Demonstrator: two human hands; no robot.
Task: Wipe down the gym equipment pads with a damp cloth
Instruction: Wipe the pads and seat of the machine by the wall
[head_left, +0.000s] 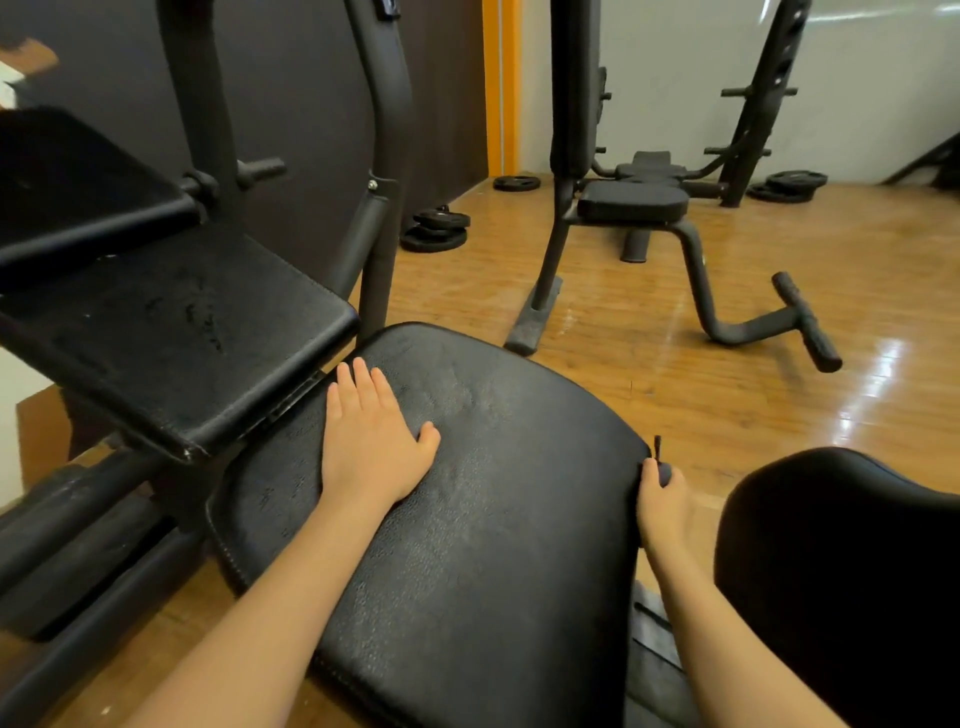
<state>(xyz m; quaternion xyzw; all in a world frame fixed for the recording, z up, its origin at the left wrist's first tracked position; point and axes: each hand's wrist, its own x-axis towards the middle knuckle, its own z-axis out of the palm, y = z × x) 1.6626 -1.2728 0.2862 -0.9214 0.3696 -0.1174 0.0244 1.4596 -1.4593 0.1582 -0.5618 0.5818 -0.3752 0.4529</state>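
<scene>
A large black seat pad (483, 499) with a grained surface fills the middle of the view. My left hand (371, 441) lies flat on its upper left part, fingers straight and pointing away from me. My right hand (662, 506) is at the pad's right edge, where its fingers and thumb curl round a small dark object (665, 472). A thin black tab sticks up just above that object. Whether the object is a knob or a bit of cloth is not clear. No cloth shows plainly anywhere.
A sloped black back pad (171, 332) on a metal frame rises at the left. Another black pad (841, 566) sits at the lower right. A second bench (631, 202) stands on the wooden floor beyond, with weight plates (436, 228) near the wall.
</scene>
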